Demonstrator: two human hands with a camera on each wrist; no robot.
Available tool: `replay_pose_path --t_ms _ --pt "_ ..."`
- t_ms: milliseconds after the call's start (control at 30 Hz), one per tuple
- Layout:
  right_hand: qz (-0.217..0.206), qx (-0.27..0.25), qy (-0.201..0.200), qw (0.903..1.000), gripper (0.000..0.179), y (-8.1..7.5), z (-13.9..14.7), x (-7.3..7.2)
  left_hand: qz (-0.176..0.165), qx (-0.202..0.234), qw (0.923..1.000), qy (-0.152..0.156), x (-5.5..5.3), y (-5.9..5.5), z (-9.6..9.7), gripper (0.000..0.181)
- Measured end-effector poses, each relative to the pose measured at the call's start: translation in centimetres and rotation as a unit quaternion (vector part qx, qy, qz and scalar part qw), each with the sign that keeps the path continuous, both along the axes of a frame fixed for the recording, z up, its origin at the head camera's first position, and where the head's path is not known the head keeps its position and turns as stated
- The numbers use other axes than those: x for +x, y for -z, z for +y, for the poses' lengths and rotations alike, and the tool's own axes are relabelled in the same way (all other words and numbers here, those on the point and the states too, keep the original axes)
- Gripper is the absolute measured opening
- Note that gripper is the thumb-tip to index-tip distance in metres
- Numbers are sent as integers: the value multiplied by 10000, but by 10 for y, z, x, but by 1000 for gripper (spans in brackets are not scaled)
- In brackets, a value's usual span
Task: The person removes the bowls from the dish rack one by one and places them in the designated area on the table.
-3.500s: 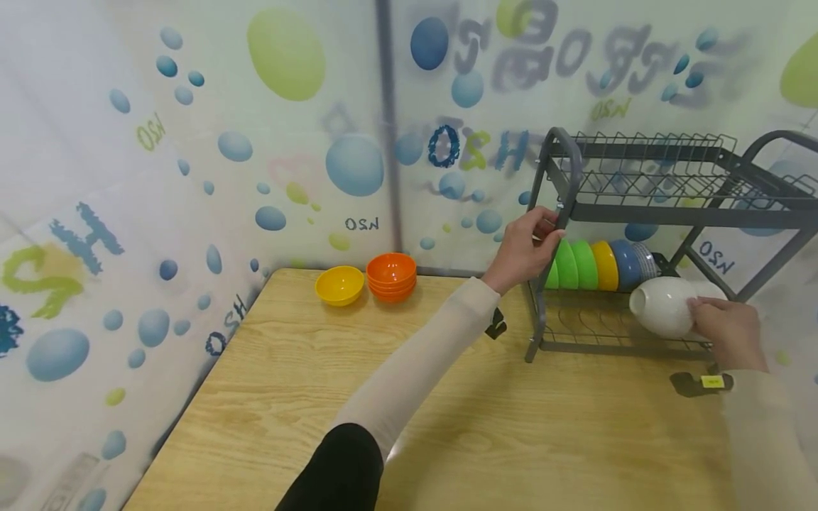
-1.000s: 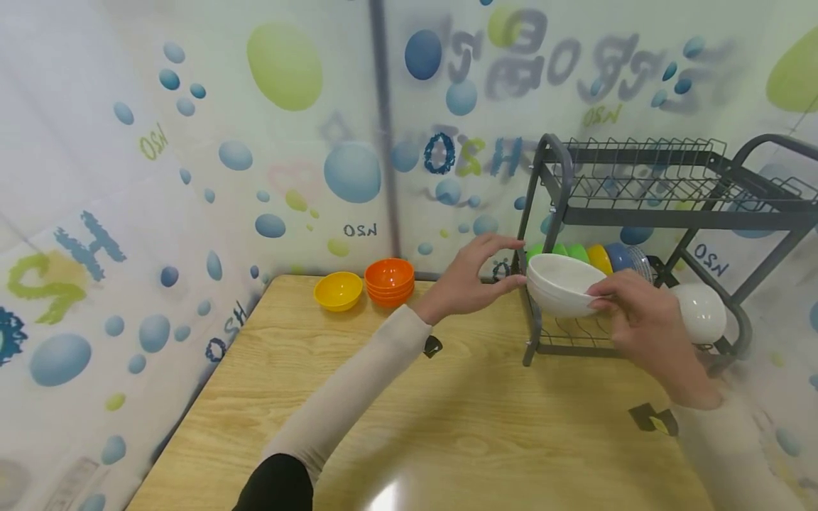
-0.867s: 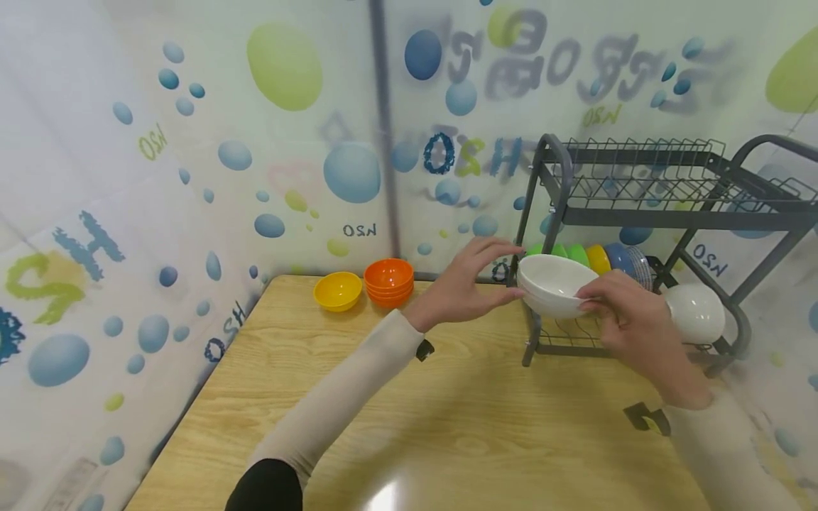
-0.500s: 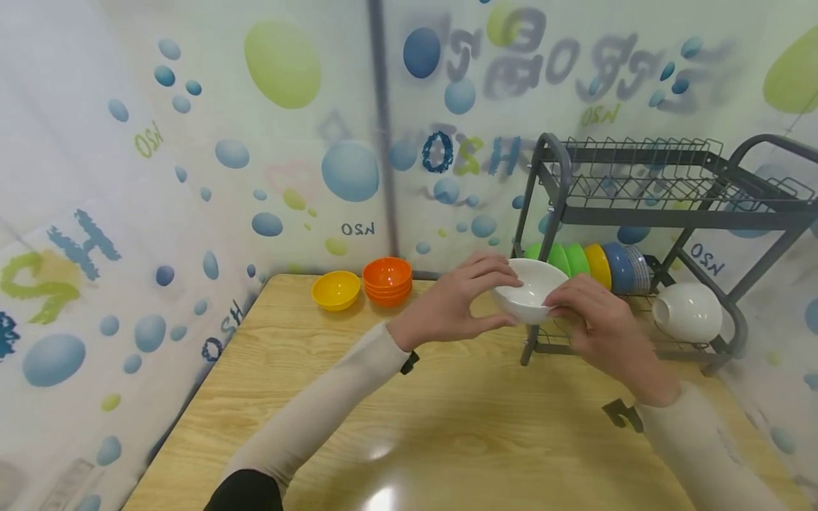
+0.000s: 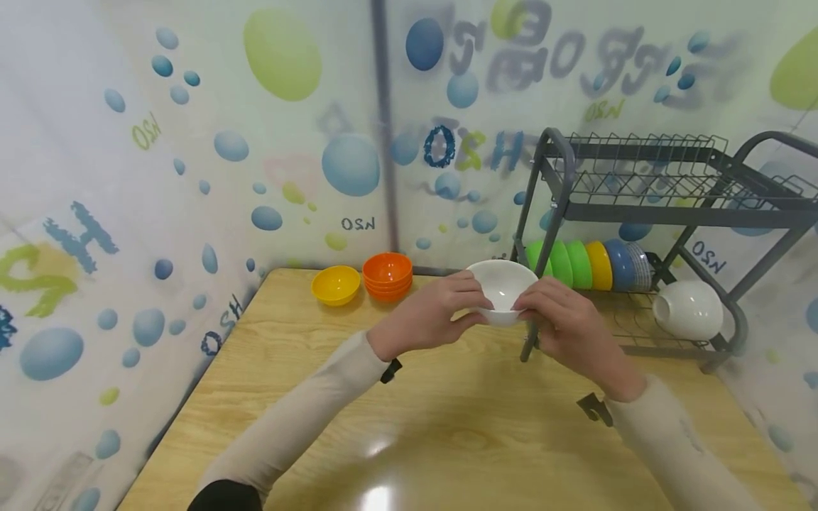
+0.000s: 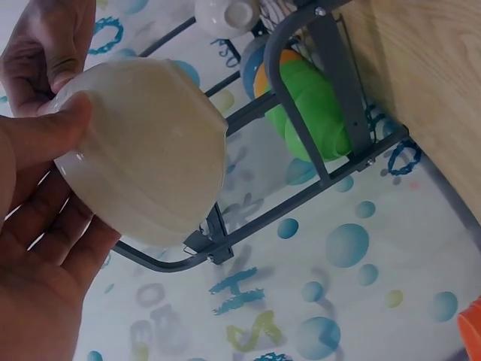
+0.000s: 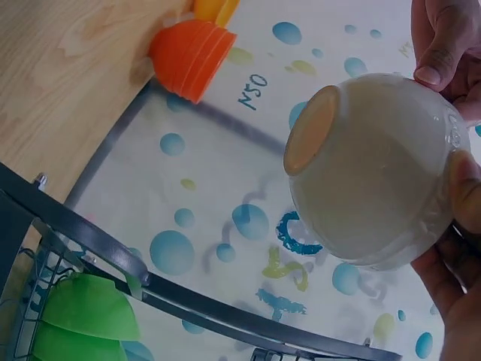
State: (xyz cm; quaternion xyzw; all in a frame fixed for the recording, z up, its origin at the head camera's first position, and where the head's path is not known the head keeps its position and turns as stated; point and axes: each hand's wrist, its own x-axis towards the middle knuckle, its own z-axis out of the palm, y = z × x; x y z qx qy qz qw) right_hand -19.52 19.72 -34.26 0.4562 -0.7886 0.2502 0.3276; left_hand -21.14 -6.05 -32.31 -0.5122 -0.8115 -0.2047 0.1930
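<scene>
Centrally in my head view, a white bowl (image 5: 501, 280) was held up off the table, tilted so that its glossy inside faced me, just left of the near left leg of the dish rack. I saw both hands pinching it along its near rim, close together: the left hand (image 5: 437, 312) with fingers over the edge and thumb against the outer wall, the right hand (image 5: 571, 326) gripping a little farther right in much the same way. My right wrist view showed the bowl's round foot ring (image 7: 312, 131) and curved underside. Two-tiered and dark grey, the dish rack (image 5: 664, 213) filled the right of the head frame. On its lower shelf I made out a row of nested bowls standing on edge: green bowls (image 5: 578, 265), then a yellow-orange bowl (image 5: 598, 266), a blue bowl (image 5: 618, 265) and a blue-and-white patterned bowl (image 5: 639, 264). Nearer the shelf's front right corner, a second white bowl (image 5: 693, 312) lay on its side, foot turned left. Left of centre, at the back of the wood-grain table (image 5: 434, 404), I had a yellow bowl (image 5: 336, 285) sitting upright just beside a stack of orange bowls (image 5: 388, 277). A bubble-printed curtain (image 5: 307, 234) hung behind everything.
</scene>
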Motion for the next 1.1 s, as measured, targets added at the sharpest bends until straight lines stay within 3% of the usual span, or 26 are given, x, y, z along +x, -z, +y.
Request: replay_pose_path --t_ms 267,467,567,733,900,1100 --pt "-293 225 -5 9993 34 -1 -6 -5 438 224 9987 -131 -2 10 -11 14" --pt "-483 -50 -183 9987 38 0 -11 -16 599 477 9968 -228 -7 15 -16 14" --pt "-569 -274 -10 9980 41 -1 -12 -21 686 539 9958 -294 -11 17 -17 15" --pt "-549 -984 679 9913 49 -1 -9 -29 729 599 9942 -512 -19 22 -18 14" --pt "-960 -1920 1368 9671 49 0 -3 -38 486 768 9934 -704 -33 27 -20 15" --pt "-1981 -3025 2059 9093 46 -3 3 -50 348 766 9919 -954 -50 37 -22 15"
